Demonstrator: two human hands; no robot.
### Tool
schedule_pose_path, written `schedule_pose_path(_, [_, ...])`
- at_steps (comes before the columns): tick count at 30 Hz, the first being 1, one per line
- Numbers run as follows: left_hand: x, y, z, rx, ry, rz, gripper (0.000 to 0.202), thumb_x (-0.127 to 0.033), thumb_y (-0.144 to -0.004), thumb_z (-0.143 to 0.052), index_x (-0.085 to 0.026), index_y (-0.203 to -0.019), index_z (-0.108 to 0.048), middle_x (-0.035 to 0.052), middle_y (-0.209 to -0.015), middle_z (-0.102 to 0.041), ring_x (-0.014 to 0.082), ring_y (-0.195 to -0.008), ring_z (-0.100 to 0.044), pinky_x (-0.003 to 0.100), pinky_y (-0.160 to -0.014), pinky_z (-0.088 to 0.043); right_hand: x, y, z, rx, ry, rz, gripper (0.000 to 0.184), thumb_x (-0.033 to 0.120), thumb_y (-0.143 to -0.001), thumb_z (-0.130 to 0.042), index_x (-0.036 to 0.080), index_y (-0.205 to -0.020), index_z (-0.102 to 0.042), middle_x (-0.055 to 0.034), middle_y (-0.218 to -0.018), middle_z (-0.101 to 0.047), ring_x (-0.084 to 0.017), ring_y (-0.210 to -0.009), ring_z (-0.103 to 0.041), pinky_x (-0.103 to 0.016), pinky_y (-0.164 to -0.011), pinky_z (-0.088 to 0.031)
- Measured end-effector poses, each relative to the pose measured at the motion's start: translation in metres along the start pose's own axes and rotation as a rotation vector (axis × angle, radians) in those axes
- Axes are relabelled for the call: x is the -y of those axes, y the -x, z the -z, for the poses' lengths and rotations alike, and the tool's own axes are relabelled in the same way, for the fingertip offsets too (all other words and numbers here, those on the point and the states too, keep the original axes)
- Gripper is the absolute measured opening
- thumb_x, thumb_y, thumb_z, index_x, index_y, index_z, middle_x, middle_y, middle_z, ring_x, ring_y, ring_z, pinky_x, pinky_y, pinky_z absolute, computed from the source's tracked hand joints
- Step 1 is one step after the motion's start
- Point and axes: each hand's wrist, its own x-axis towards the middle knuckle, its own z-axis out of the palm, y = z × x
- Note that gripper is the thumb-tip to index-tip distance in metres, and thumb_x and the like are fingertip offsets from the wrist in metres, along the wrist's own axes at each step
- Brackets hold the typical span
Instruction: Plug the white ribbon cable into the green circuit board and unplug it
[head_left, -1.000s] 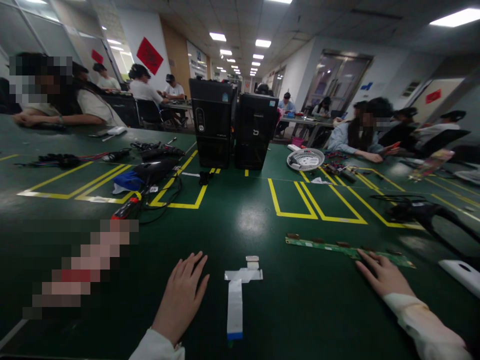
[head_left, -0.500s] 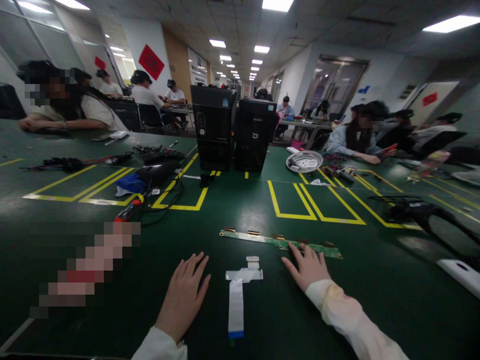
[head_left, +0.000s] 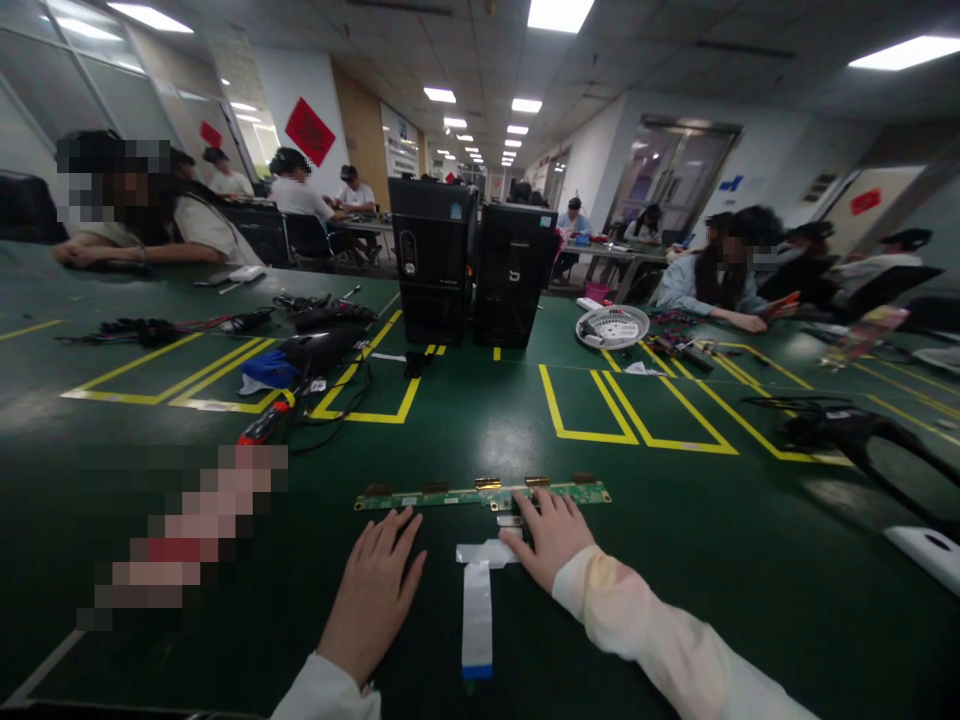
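Note:
A long, thin green circuit board [head_left: 465,497] with several copper-coloured tabs along its far edge lies crosswise on the green table [head_left: 300,560]. The fingertips of my right hand [head_left: 553,535] rest on the board's near edge, right of its middle, with the fingers spread. My left hand [head_left: 377,575] lies flat with fingers apart, just short of the board's left part. Between my hands is a white flat ribbon cable [head_left: 477,610], blue at its near end and folded across at the top. My right thumb partly covers the fold's right end.
Two black computer towers [head_left: 435,265] stand at the back centre. Left are a red-and-black tool [head_left: 264,422], a blue cloth [head_left: 268,368] and black cables [head_left: 142,330]. A white basket [head_left: 611,326] sits back right, near black parts [head_left: 862,430]. Other people sit around.
The circuit board has slid left and turned to lie nearly straight across. My right hand has moved left with it, over the ribbon cable's right side. My left hand has barely moved.

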Motion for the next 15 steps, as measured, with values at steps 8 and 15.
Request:
schedule_pose_path(8, [-0.001,-0.001,0.004,-0.002,0.028,0.002,0.043,-0.034,-0.092,-0.04,-0.018,-0.131,-0.05,0.0109,-0.134,-0.052,0.0277,-0.125,-0.045,0.05,-0.104,-0.035,-0.066,-0.01,-0.006,-0.293,-0.077,0.299,0.05,0.043,-0.091,-0.037,0.018,-0.134,-0.045,-0.0143,-0.137,-0.044,-0.027,-0.127,-0.04,-0.05,-0.104,-0.033])
schedule_pose_path(15, [-0.001,-0.001,0.003,-0.003,0.014,-0.007,0.043,-0.034,-0.092,-0.041,-0.017,-0.13,-0.051,0.0115,-0.134,-0.052,0.0277,-0.125,-0.045,0.049,-0.104,-0.035,-0.119,-0.005,-0.033,-0.242,-0.094,0.433,0.048,0.044,-0.091,-0.039,0.021,-0.133,-0.048,-0.0128,-0.143,-0.037,-0.027,-0.136,-0.026,-0.055,-0.108,-0.023])
